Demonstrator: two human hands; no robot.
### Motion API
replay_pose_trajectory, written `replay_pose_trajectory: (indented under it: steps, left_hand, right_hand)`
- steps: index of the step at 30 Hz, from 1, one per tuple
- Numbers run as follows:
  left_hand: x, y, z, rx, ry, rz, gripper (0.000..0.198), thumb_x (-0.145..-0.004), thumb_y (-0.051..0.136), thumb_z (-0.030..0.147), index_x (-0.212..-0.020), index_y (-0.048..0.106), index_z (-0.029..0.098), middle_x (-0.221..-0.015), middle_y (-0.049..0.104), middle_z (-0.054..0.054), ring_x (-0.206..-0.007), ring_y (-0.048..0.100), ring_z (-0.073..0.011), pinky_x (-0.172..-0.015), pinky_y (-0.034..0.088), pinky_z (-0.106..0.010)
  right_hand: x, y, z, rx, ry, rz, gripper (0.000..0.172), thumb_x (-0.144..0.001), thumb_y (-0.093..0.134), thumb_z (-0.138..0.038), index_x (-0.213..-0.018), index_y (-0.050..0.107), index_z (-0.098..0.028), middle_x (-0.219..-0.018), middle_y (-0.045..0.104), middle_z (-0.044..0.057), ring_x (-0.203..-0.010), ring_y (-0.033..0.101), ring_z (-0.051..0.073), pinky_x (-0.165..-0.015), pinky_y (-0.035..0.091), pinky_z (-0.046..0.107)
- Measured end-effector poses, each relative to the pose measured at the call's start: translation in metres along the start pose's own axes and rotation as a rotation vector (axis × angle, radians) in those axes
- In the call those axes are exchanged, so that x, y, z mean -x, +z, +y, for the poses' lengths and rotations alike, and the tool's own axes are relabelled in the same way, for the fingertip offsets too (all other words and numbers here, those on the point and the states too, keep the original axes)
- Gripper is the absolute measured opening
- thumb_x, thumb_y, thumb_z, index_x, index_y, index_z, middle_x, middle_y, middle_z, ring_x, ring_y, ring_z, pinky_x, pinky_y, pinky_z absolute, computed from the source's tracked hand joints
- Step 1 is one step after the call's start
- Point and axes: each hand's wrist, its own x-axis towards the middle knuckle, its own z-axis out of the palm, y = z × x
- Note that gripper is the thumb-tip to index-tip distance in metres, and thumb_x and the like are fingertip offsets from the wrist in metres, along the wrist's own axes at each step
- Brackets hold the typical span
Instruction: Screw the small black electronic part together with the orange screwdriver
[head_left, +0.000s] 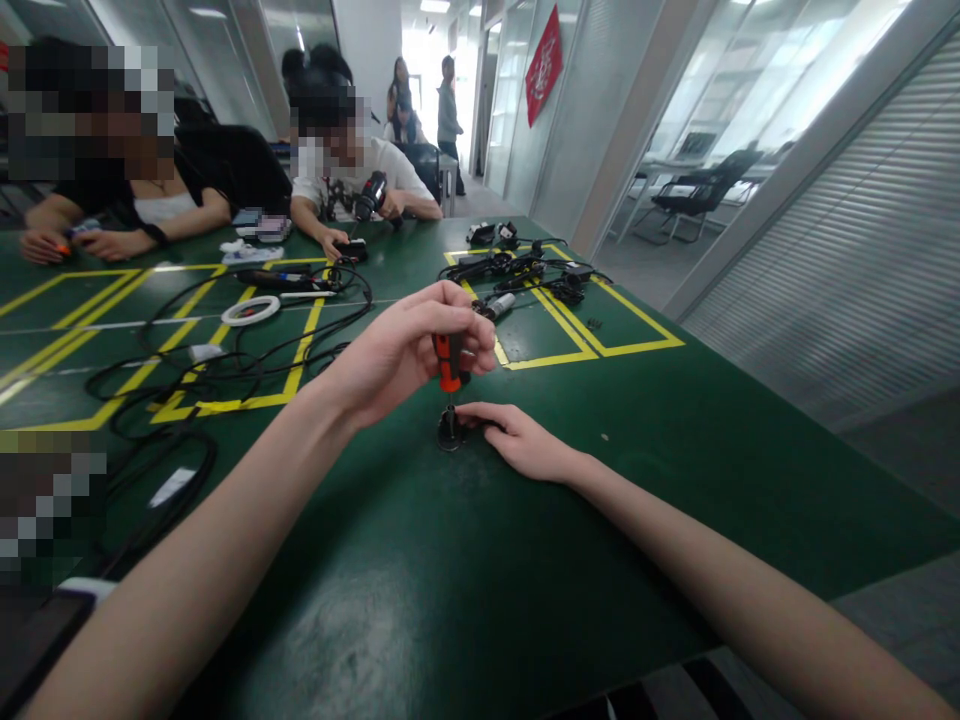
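Gripping w/ L hand (409, 345): 1 red-and-black-handled screwdriver (449, 370), tip down at 1 round black pc. (450, 436) on green table (480, 590). Touching its right edge w/ R hand (529, 445), can't tell if gripping. Far: 1 diamond-shaped red banner (544, 65), text illeg.

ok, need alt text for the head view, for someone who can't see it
A person's left hand holds a red-and-black screwdriver upright, tip down at a small dark part on a green table, with the right hand beside that part. Black cables and yellow outlines lie farther off; two people sit across the table.
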Motion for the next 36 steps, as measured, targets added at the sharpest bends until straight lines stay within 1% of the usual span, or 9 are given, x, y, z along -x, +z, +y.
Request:
replay_pose_trajectory:
  steps: [3, 5, 10, 16, 19, 22, 27, 33, 36]
  left_hand:
    - [0.0014, 0.0036, 0.0013, -0.006, -0.014, 0.002, 0.021, -0.081, 0.071, 0.027, -0.083, 0.052, 0.018, -0.066, 0.059, 0.003, -0.052, 0.051, -0.0081, -0.054, 0.042, -0.021]
    - [0.0018, 0.0052, 0.0024, 0.003, -0.016, -0.01, 0.018, -0.084, 0.068, 0.032, -0.086, 0.058, 0.017, -0.061, 0.054, 0.004, -0.05, 0.045, -0.0082, -0.052, 0.04, -0.021]
    - [0.0006, 0.0044, 0.0033, 0.037, -0.01, -0.016, 0.029, -0.087, 0.058, 0.038, -0.074, 0.065, 0.013, -0.063, 0.052, -0.002, -0.058, 0.05, -0.0126, -0.058, 0.045, -0.026]
    - [0.0022, 0.001, -0.0003, 0.032, -0.008, -0.006, 0.016, -0.08, 0.068, 0.029, -0.08, 0.06, 0.016, -0.076, 0.065, -0.003, -0.071, 0.063, -0.0156, -0.07, 0.051, -0.027]
    - [0.0039, 0.002, -0.0001, 0.024, -0.017, -0.022, 0.018, -0.08, 0.07, 0.027, -0.082, 0.055, 0.018, -0.07, 0.063, 0.0, -0.06, 0.057, -0.012, -0.061, 0.045, -0.024]
    - [0.0042, 0.0035, 0.0018, 0.024, -0.025, -0.03, 0.016, -0.084, 0.066, 0.032, -0.085, 0.059, 0.017, -0.062, 0.055, 0.002, -0.053, 0.047, -0.0104, -0.055, 0.039, -0.024]
    - [0.0023, 0.0019, 0.0023, 0.03, -0.023, -0.025, 0.03, -0.088, 0.057, 0.039, -0.075, 0.066, 0.013, -0.063, 0.053, -0.002, -0.06, 0.051, -0.0134, -0.06, 0.043, -0.028]
    - [0.0033, 0.0008, -0.0017, 0.027, -0.001, -0.032, 0.024, -0.082, 0.076, 0.031, -0.085, 0.059, 0.015, -0.081, 0.067, -0.001, -0.078, 0.066, -0.0148, -0.078, 0.052, -0.028]
    - [0.0044, 0.0036, -0.0029, 0.02, -0.015, -0.033, 0.029, -0.081, 0.079, 0.029, -0.085, 0.052, 0.018, -0.074, 0.065, 0.002, -0.066, 0.06, -0.0106, -0.066, 0.047, -0.024]
  right_hand:
    - [-0.0003, 0.0001, -0.0008, -0.014, -0.003, -0.013, 0.057, -0.084, 0.044, -0.001, -0.132, 0.07, -0.017, -0.127, 0.077, 0.009, -0.117, 0.073, 0.022, -0.11, 0.055, 0.044]
    - [-0.0004, 0.0004, -0.0016, -0.013, 0.0, -0.009, 0.056, -0.084, 0.045, -0.001, -0.132, 0.07, -0.017, -0.127, 0.078, 0.009, -0.116, 0.073, 0.022, -0.11, 0.055, 0.044]
    - [-0.0001, 0.001, -0.0032, -0.007, 0.006, -0.008, 0.054, -0.086, 0.046, -0.002, -0.132, 0.07, -0.016, -0.127, 0.077, 0.009, -0.116, 0.073, 0.021, -0.109, 0.056, 0.042]
    - [0.0001, 0.0015, -0.0057, -0.006, 0.007, 0.0, 0.053, -0.085, 0.049, -0.003, -0.132, 0.07, -0.015, -0.127, 0.077, 0.01, -0.115, 0.073, 0.022, -0.108, 0.056, 0.042]
    - [0.0, 0.0016, -0.0067, -0.004, 0.009, 0.001, 0.053, -0.085, 0.05, -0.002, -0.132, 0.07, -0.016, -0.126, 0.078, 0.01, -0.115, 0.073, 0.022, -0.108, 0.056, 0.042]
    - [0.0, 0.0018, -0.0071, 0.002, 0.008, 0.007, 0.052, -0.085, 0.051, -0.002, -0.132, 0.07, -0.017, -0.126, 0.078, 0.009, -0.115, 0.074, 0.021, -0.107, 0.056, 0.041]
    - [-0.0001, 0.0023, -0.007, 0.014, 0.008, 0.015, 0.051, -0.085, 0.051, -0.003, -0.131, 0.071, -0.015, -0.125, 0.078, 0.01, -0.114, 0.074, 0.021, -0.106, 0.057, 0.041]
    - [0.001, 0.0025, -0.0073, 0.007, 0.022, 0.008, 0.053, -0.083, 0.054, -0.003, -0.131, 0.071, -0.017, -0.128, 0.077, 0.009, -0.116, 0.073, 0.023, -0.109, 0.055, 0.044]
    - [0.0016, 0.0026, -0.0076, 0.004, 0.021, 0.01, 0.053, -0.083, 0.054, -0.004, -0.132, 0.071, -0.018, -0.127, 0.078, 0.008, -0.115, 0.073, 0.023, -0.109, 0.055, 0.044]
